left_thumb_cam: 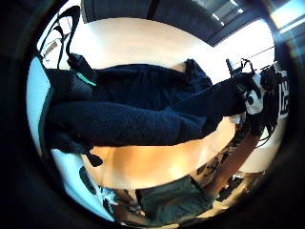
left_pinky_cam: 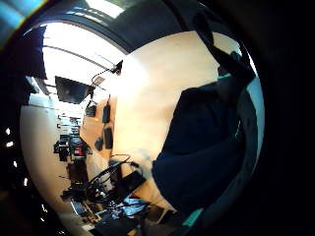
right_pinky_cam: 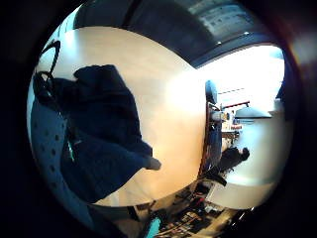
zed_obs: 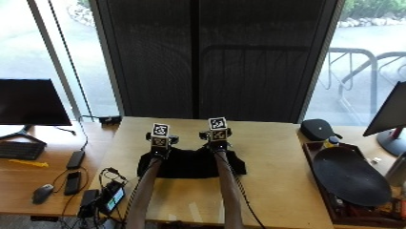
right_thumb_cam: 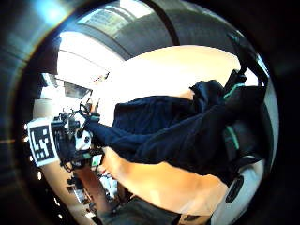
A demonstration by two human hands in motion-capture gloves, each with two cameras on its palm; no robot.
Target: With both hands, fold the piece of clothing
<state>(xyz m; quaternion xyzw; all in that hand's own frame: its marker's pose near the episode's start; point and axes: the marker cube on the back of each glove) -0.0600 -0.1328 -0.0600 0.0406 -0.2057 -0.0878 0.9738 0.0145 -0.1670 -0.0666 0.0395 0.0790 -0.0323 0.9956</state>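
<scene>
Garment (zed_obs: pixel 190 166): dark, lies on the tabletop (zed_obs: pixel 273 157) between and under both forearms, one edge lifted.
Left hand (zed_obs: pixel 158 145): at the far left edge of the garment; fingers pinch the cloth.
Right hand (zed_obs: pixel 218 141): at the far right edge; it grips the cloth too.
Monitor (zed_obs: pixel 32 102): on the left desk.

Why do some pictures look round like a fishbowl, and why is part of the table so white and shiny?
The four palm views come from very wide lenses, so the table bends into a curve inside a dark ring. In the right little finger side palm view, window light glares white on the wood beside the dark garment. The outside view looks straight, with bright windows behind.
</scene>
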